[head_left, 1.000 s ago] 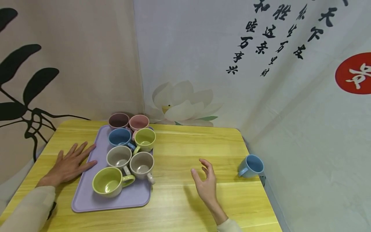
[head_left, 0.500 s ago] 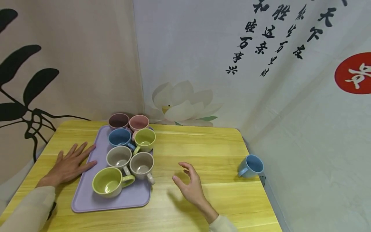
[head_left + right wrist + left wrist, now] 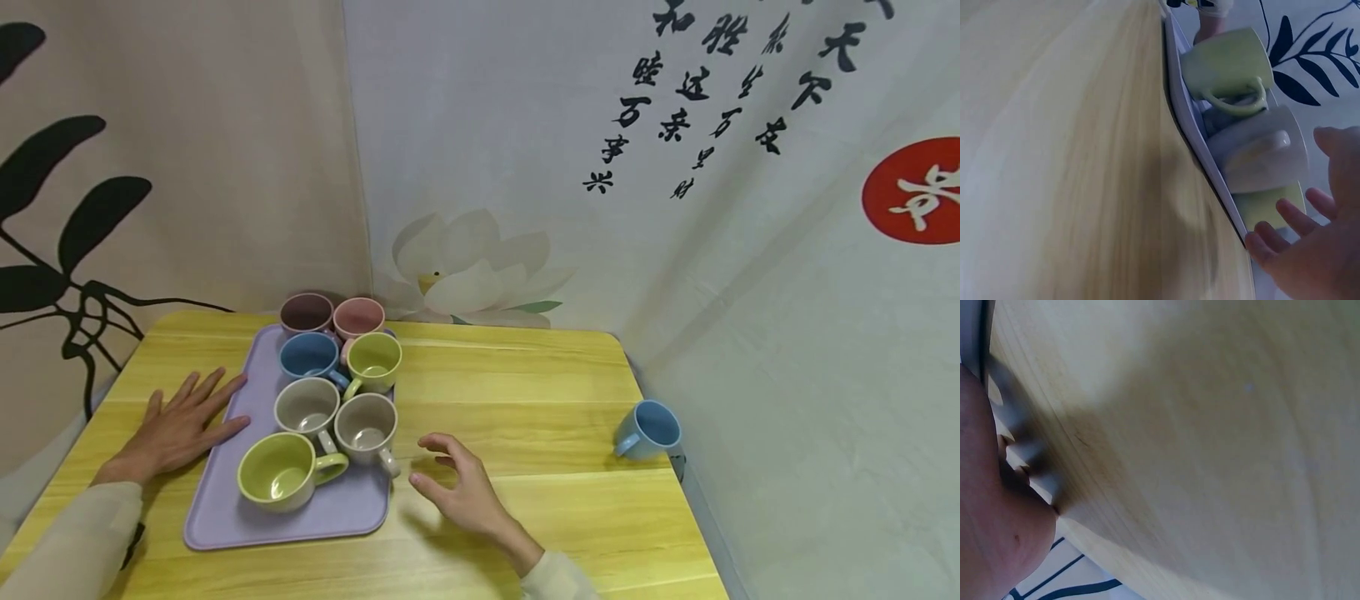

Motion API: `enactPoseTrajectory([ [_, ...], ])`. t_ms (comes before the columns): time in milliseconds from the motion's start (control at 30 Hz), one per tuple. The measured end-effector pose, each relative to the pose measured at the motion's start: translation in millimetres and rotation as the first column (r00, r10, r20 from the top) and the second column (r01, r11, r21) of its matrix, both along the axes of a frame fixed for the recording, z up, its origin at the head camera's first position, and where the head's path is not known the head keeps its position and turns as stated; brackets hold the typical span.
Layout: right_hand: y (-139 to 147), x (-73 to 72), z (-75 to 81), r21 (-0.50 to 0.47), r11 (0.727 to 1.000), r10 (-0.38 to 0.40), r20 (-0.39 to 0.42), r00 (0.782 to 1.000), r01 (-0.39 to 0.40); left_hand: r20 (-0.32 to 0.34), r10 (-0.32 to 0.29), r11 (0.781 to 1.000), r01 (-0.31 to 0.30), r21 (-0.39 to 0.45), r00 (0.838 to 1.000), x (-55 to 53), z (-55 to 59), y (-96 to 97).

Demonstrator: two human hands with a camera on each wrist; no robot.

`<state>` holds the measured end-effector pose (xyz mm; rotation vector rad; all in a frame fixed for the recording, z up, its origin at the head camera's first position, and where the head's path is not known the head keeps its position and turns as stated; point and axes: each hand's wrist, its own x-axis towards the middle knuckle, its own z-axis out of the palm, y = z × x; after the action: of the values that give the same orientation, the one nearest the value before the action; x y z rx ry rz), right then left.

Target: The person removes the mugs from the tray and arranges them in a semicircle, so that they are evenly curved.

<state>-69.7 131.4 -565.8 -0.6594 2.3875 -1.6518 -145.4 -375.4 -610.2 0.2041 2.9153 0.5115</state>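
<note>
My left hand (image 3: 180, 425) lies flat with fingers spread, its fingertips touching the left rim of a lilac tray (image 3: 217, 517). Several mugs stand on that tray: a front yellow-green mug (image 3: 258, 483), two grey-white mugs (image 3: 307, 404), a blue mug (image 3: 310, 354), a rear yellow-green mug (image 3: 375, 362), a pink mug (image 3: 360, 317) and a dark mauve mug (image 3: 306, 312). My right hand (image 3: 468, 500) is over the table just right of the tray, thumb and fingers apart and holding nothing. Nearest to it is the right grey-white mug (image 3: 1254, 156), its handle turned toward the hand.
A light blue mug (image 3: 648, 429) stands alone by the right edge of the wooden table (image 3: 525, 375). Behind the table hangs a printed cloth (image 3: 480, 125) with lettering and a lotus.
My right hand has moved left across the table toward the tray, away from the lone light blue mug. My left hand and the mugs have stayed where they were.
</note>
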Motion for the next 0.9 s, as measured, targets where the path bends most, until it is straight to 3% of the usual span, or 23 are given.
enactPoseTrajectory([
  [367, -20, 1.1, -4.9, -0.004, 0.997, 0.074, -0.025, 0.997, -0.074, 0.014, 0.007, 1.0, -0.007, -0.003, 1.0, 0.3, 4.1, 1.7],
  [900, -37, -2.4, -6.9, -0.053, 0.996, 0.075, 0.111, 0.991, -0.069, 0.008, 0.006, 1.0, -0.006, 0.009, 1.0, 0.2, 0.8, 0.6],
])
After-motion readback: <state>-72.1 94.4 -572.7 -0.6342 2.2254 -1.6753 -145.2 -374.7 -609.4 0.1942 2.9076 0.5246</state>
